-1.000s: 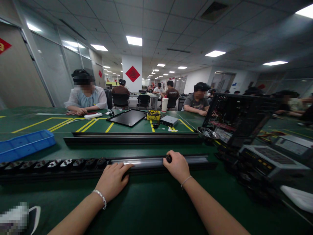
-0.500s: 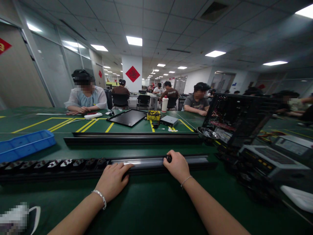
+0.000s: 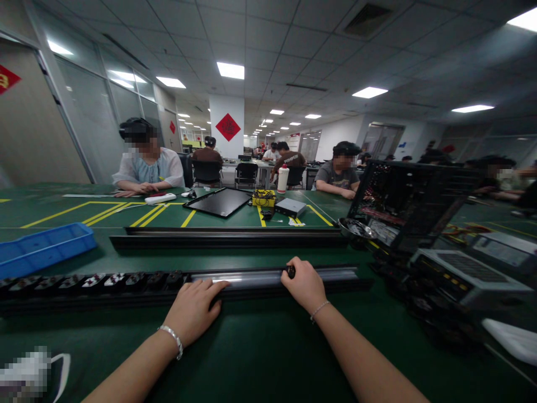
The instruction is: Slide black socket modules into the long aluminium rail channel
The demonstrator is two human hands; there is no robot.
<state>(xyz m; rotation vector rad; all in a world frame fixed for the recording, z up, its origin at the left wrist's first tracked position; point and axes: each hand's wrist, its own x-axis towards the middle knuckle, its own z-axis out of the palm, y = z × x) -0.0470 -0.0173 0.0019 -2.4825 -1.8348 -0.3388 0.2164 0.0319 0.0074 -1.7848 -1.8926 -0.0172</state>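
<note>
A long black rail (image 3: 251, 291) lies across the near part of the green table, with a shiny pale strip along its channel. Several black modules (image 3: 113, 280), some with whitish tops, sit in a row in its left part. Over the rail beside the last module lies my left hand (image 3: 195, 308), its fingers on top and the thumb at the near side, holding it. My right hand (image 3: 306, 285) is closed on a small dark round part (image 3: 290, 271) above the channel; the fingers hide most of it.
Two more black rails (image 3: 226, 239) lie farther back. A blue tray (image 3: 46, 246) stands left. To the right are a metal bowl (image 3: 356, 228), an open computer case (image 3: 406, 196) and a power supply (image 3: 470, 277). Beyond lie a dark flat panel (image 3: 218, 201) and a yellow box (image 3: 263, 197). People sit around.
Both my hands and the rail stay almost exactly where they were. Across the table, the person at the left has shifted their head slightly.
</note>
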